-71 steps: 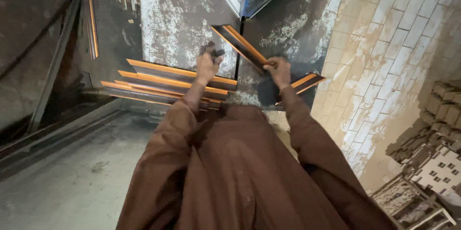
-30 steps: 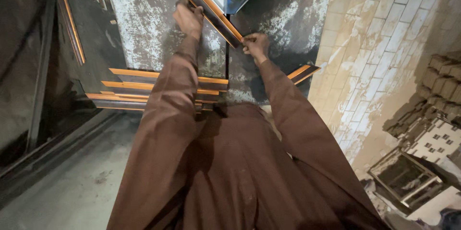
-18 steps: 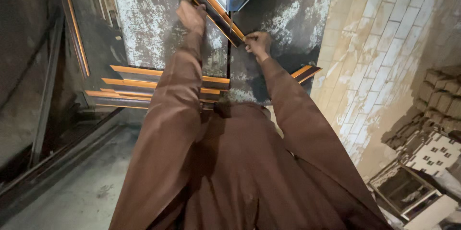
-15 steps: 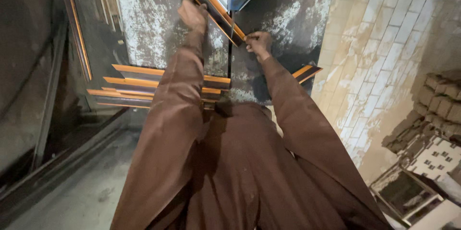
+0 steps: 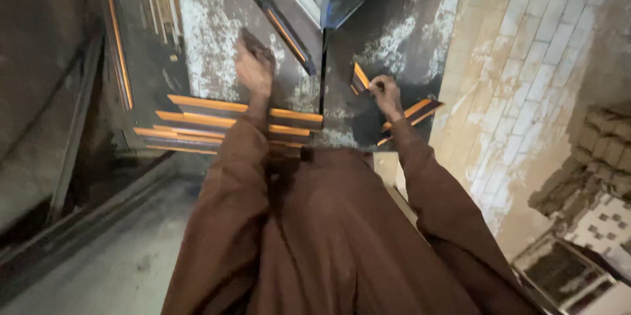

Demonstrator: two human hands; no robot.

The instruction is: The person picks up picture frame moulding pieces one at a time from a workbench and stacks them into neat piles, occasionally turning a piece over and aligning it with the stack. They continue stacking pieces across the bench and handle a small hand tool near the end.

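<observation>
Dark strip with an orange stripe along its length, lying on the worn, paint-flecked work surface. Head view: the strip runs diagonally, its far end up and to the left, its near end down and to the right, close to the dark upright edge that splits the surface. It lies just beyond and to the right of the left hand, apart from it, with bare surface showing between them. The left hand is raised over the surface, blurred, fingers loosely spread and gripping nothing. The right hand sits on the far side of the upright edge, fingers pinched on the end of a short orange-faced piece. More orange-and-dark strips fan out under and beyond that wrist. The left hand is the nearer of the two to the long strip; the right is near only its lower end. A stack of longer orange strips lies crosswise beneath the left forearm. Brown sleeves fill the foreground; a pale tiled wall stands at right.
</observation>
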